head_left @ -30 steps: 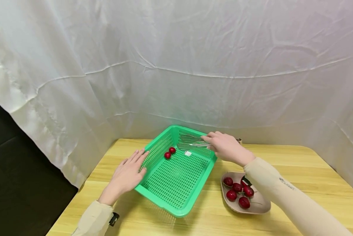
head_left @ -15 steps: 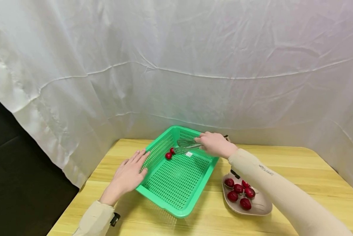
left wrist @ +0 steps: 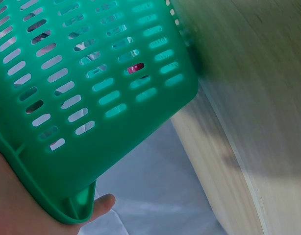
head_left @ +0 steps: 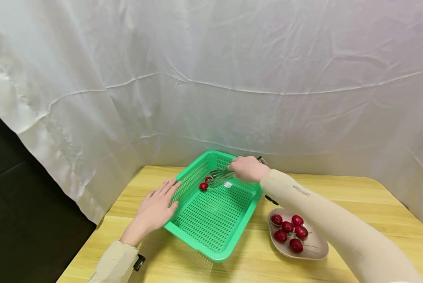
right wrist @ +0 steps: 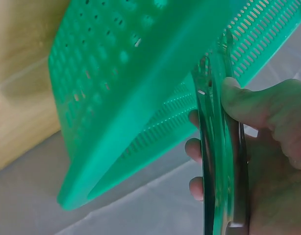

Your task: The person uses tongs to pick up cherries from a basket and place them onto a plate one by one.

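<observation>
My right hand (head_left: 248,169) grips a pair of metal tongs (right wrist: 214,147), with the thumb on one arm and fingertips round the other. The tongs' slotted ends reach down into a green plastic basket (head_left: 183,235), close beside red cherries (head_left: 203,186) at its far left. Whether the ends touch a cherry cannot be made out. On the basket's left rim rests my left hand (head_left: 154,208), its fingers fairly straight. From below, the left wrist view shows the basket wall (left wrist: 121,142), a fingertip past the rim, and a bit of red through a slot.
Right of the basket, a pinkish dish (head_left: 317,249) holds several stemmed cherries (head_left: 296,245), partly below my right forearm. Both stand on a wooden table (head_left: 352,196). A white curtain (head_left: 232,118) hangs behind, and a black surface (head_left: 24,220) lies at left.
My right hand has moved left and slightly down with the tongs, whose ends have come nearer the cherries in the basket and closer together. My left hand stays on the rim.
</observation>
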`<state>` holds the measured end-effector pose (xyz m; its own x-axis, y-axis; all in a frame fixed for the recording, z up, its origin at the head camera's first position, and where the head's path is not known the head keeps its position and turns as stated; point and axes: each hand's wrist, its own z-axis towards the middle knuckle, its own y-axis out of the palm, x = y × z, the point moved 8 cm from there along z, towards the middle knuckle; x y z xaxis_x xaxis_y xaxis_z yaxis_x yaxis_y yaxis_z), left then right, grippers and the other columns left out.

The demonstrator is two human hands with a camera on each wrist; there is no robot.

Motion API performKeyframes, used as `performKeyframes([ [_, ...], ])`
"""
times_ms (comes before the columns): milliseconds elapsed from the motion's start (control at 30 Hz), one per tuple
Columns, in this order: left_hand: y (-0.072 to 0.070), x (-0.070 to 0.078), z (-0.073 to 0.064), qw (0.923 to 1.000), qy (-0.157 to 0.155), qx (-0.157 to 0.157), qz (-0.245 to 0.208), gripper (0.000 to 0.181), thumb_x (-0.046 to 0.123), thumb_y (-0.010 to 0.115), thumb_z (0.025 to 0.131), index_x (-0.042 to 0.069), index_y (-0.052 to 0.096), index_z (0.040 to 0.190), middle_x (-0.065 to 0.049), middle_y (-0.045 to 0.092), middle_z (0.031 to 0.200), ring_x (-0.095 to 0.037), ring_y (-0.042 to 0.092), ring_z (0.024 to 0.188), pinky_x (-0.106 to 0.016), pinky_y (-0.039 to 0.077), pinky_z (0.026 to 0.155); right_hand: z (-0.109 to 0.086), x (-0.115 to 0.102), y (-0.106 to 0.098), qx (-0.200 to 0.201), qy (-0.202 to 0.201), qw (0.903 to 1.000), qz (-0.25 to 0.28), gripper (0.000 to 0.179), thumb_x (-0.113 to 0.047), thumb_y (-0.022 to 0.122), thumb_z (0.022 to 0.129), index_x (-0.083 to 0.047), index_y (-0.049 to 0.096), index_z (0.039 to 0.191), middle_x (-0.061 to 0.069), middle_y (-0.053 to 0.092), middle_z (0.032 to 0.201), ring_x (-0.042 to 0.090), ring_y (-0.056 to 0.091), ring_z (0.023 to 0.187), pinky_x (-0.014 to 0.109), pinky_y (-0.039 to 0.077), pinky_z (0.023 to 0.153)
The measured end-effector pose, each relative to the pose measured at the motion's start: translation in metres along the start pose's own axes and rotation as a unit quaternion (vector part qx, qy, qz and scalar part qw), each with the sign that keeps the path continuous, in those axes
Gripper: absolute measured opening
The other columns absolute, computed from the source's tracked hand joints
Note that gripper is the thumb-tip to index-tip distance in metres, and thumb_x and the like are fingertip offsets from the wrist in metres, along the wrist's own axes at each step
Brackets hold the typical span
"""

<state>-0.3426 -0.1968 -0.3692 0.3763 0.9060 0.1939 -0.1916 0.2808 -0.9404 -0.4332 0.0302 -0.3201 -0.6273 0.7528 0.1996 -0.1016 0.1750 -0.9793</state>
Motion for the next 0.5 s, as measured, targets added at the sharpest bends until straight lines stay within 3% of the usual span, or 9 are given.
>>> performKeyframes([
  [200,0.0022,0.0021,-0.0005,1.0,-0.002,-0.003,0.003,0.062,0.03,0.051,0.099,0.015,0.031,0.156,-0.008,0.022,0.161,-0.032,0.021,0.147,-0.062,0.021,0.112,0.0077,-0.0035,0.0033,-0.015,0.0,0.9998,-0.011,0.035,-0.015,0.065,0.095,-0.012,0.065,0.131,0.008,0.064,0.126,0.028,0.058,0.116,0.042,0.055,0.083],
  [500,0.001,0.0034,-0.0008,1.0,-0.002,0.001,0.005,0.061,0.031,0.05,0.099,0.015,0.031,0.155,-0.007,0.022,0.161,-0.032,0.021,0.146,-0.062,0.021,0.113,0.011,-0.0066,-0.005,-0.018,-0.007,0.9995,-0.026,0.035,-0.012,0.065,0.095,-0.013,0.065,0.13,0.008,0.064,0.127,0.028,0.06,0.115,0.039,0.056,0.078],
])
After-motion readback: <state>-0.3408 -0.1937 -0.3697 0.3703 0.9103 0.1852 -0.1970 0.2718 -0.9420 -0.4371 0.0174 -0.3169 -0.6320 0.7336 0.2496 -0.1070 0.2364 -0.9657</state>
